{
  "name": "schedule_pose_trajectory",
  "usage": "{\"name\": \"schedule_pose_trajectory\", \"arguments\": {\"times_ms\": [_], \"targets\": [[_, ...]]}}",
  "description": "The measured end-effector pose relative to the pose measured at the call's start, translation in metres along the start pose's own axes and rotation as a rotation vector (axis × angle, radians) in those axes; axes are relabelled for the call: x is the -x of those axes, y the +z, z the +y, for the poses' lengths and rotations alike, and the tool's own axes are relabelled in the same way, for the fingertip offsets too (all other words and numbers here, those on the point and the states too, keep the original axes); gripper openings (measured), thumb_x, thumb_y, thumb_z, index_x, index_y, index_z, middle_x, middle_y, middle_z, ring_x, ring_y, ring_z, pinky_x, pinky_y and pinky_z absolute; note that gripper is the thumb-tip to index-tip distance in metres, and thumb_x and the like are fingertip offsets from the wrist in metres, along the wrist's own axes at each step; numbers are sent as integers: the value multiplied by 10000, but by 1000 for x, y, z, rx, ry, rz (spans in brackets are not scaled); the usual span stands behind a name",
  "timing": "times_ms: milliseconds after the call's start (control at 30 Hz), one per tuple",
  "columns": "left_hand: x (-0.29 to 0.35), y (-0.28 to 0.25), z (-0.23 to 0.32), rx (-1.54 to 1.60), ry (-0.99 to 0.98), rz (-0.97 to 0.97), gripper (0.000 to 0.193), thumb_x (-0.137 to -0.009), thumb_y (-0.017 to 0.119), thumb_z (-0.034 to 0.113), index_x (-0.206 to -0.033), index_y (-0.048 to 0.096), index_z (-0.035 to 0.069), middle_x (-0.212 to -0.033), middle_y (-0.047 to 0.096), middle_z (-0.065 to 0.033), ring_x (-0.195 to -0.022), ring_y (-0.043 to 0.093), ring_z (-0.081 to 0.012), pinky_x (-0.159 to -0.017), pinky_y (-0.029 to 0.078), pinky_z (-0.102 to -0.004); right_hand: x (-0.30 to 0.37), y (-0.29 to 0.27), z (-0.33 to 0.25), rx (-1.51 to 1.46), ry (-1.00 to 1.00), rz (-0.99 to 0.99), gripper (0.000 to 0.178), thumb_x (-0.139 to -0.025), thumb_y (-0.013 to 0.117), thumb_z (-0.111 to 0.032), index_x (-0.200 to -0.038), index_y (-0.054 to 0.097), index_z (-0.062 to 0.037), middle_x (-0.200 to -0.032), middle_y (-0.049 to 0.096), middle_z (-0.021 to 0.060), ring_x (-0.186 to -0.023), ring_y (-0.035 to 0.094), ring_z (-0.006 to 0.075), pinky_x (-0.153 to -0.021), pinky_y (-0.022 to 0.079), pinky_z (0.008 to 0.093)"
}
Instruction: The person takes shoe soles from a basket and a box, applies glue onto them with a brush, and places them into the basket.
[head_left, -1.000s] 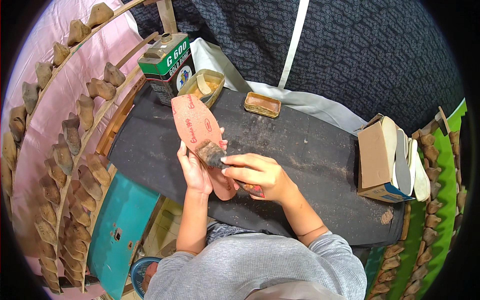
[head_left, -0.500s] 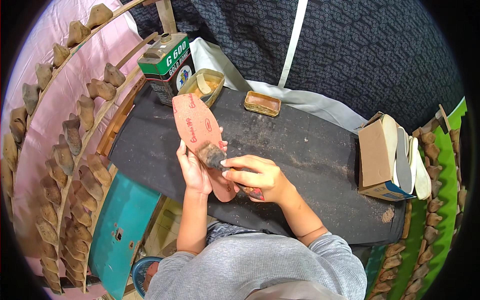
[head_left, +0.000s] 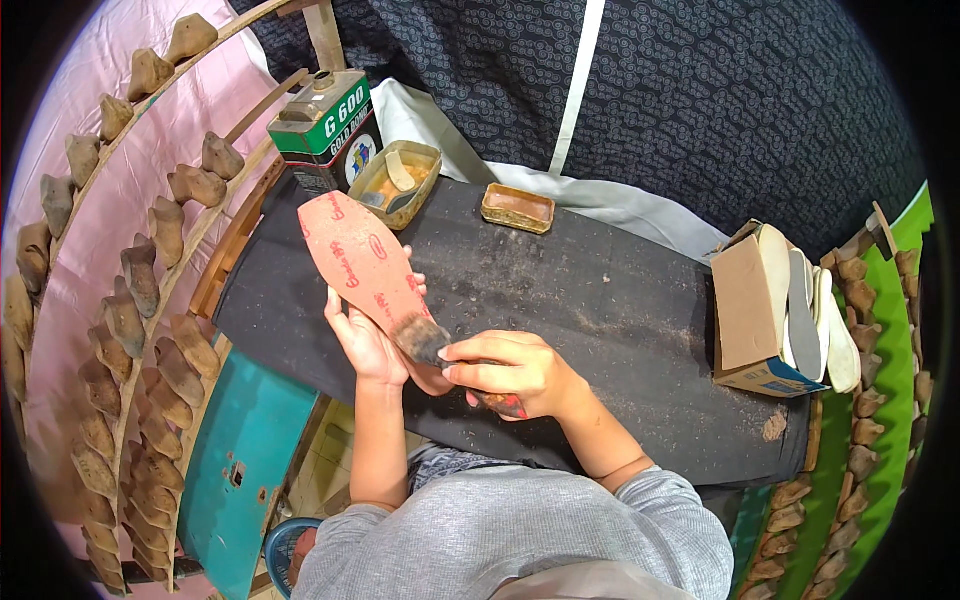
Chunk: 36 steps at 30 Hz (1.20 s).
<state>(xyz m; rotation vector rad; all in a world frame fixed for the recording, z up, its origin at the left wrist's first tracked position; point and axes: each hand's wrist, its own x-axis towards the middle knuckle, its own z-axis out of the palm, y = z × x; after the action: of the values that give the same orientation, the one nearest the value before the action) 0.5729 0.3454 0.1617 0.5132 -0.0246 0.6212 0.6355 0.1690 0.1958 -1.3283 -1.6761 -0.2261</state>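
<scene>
My flat, salmon-pink, sole-shaped sheet (head_left: 352,248) bore red markings; at one o'clock, the dark hanging cloth (head_left: 650,85) showed pale scrolls; at eleven, the boxy metal can (head_left: 332,138) was green and black.

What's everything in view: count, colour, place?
Sole: 1, pink, centre left
Brush: 1, dark, over sole
Can: 1, green-black, upper left
Tub: 1, yellowish, beside can
Tray: 1, brown, upper centre
Carton: 1, brown, right
Insoles: several, pale and grey, in carton
Lasts: many, brown, both sides
Tablecloth: 1, black, centre
Panel: 1, teal, lower left
Basket: 1, blue, beside panel
Curtain: 1, dark, top
Sheet: 1, pink, left
Left hand: 1, bare, holding sole
Right hand: 1, bare, holding brush
</scene>
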Motion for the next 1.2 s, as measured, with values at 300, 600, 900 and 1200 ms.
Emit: {"name": "schedule_pose_trajectory", "arguments": {"times_ms": [300, 600, 900, 1200], "targets": [[-6, -1, 6, 34, 81, 52, 654, -948, 258, 531, -1375, 379, 51, -1268, 526, -224, -904, 626, -296, -813, 525, -408, 10, 2, -1, -79, -22, -107, 301, -650, 712, -79, -936, 650, -9, -996, 637, 127, -790, 646, 272, -647, 532, 352], [-8, -9, 4, 10, 69, 63, 653, -949, 249, 532, -1371, 390, 54, -1266, 532, -206, -904, 626, -299, -819, 525, -407, 4, -3, 1, -107, -11, -149, 293, -615, 636, 7, -907, 609, -12, -960, 627, 122, -779, 636, 285, -665, 532, 349], [-7, -12, -4, 38, 43, 29, 648, -954, 256, 529, -1367, 395, 49, -1300, 503, -199, -931, 619, -287, -819, 535, -397, 4, -17, 2, -164, 143, -256, 321, -591, 677, 24, -907, 634, -10, -922, 666, 114, -789, 649, 279, -665, 531, 350], [-7, -12, -4, 147, -5, -34, 645, -959, 262, 528, -1408, 340, 71, -1316, 486, -217, -945, 618, -320, -841, 537, -422, 5, -18, 13, -114, 63, -49, 320, -641, 696, -3, -950, 615, -19, -964, 649, 107, -830, 637, 288, -721, 528, 357]]}}
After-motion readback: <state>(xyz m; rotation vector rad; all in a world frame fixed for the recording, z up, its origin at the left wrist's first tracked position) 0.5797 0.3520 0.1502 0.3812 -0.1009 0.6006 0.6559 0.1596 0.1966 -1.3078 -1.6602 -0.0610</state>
